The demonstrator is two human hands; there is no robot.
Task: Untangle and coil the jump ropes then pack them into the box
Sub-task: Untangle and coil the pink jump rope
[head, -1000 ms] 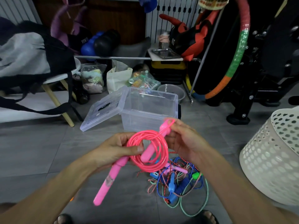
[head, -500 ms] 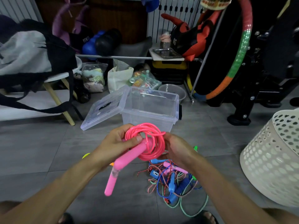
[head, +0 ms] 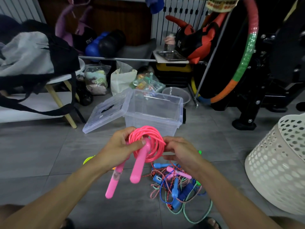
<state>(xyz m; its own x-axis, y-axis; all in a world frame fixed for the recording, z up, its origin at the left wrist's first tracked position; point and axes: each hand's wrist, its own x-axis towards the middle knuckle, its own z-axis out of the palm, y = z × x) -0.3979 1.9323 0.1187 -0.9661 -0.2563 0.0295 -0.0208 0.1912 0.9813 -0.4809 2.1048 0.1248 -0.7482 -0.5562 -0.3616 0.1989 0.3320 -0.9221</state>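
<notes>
Pink jump rope (head: 148, 144) coiled in loops, both handles hanging down

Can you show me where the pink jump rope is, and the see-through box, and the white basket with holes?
Coiled pink plastic jump rope (head: 153, 147): head view, on the coil's right side.
Clear plastic storage box (head: 148, 120): head view, on its front wall.
White perforated plastic basket (head: 277, 166): head view, on its side wall.
</notes>
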